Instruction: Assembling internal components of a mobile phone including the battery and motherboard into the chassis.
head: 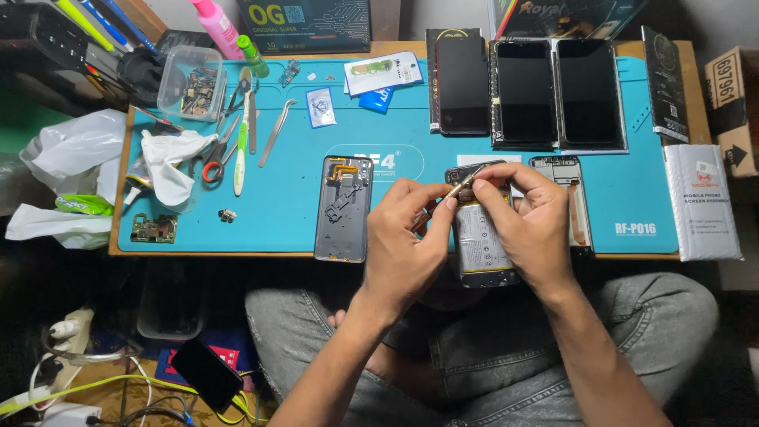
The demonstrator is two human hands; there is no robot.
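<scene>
Beside the opened phone (482, 245), a grey back cover (343, 209) lies flat on the blue mat (632, 190)

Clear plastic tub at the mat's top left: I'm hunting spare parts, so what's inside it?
The clear plastic tub holds a heap of small metallic and dark parts, piled at its right side. They are too small to identify, and anything beneath the heap is covered.

Both forearms rise from the bottom of the frame and converge at centre. The left hand (407, 237) is curled, thumb and forefinger pinched together. The right hand (528, 225) arches beside it, fingers bent downward, fingertips nearly meeting the left's.
</scene>
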